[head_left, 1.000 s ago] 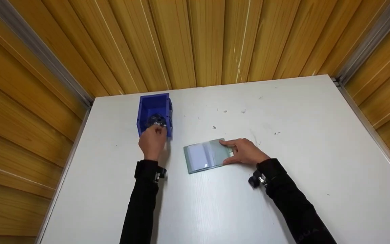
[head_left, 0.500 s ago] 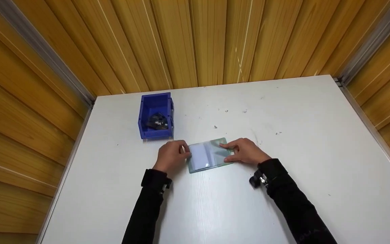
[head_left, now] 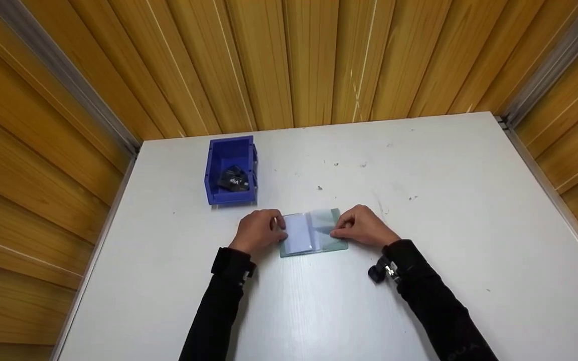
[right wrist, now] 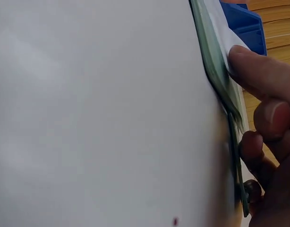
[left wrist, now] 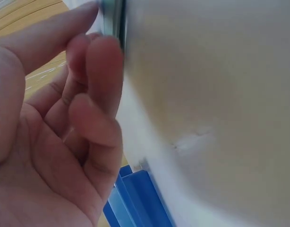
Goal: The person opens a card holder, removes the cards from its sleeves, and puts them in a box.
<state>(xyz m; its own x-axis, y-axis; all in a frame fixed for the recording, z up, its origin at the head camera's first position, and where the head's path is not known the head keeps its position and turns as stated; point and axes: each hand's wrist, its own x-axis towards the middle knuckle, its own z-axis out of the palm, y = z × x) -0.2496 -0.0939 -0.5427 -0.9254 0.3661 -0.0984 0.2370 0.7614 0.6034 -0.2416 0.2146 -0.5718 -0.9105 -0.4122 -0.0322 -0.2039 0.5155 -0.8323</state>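
A pale green card holder with clear plastic sleeves (head_left: 299,232) lies opened out flat on the white table, a whitish sleeve over its left half. My left hand (head_left: 259,230) pinches its left edge between thumb and fingers; in the left wrist view only a strip of the green edge (left wrist: 113,19) shows past the fingertips. With thumb and forefinger together, my right hand (head_left: 364,226) pinches a clear sleeve at the right half. Seen from the right wrist, the green cover (right wrist: 211,56) curves beside the thumb, and the other fingers are curled near its edge.
Behind my left hand stands a blue bin (head_left: 231,198) holding several black cards or packets (head_left: 234,179) with white lettering. Small dark marks (head_left: 319,188) dot the white table (head_left: 444,210). Wood-look panels (head_left: 309,65) rise behind and at both sides.
My left hand has come from the blue bin to the holder's left edge. My right fingers have closed together on the sleeve, and the holder has turned slightly.
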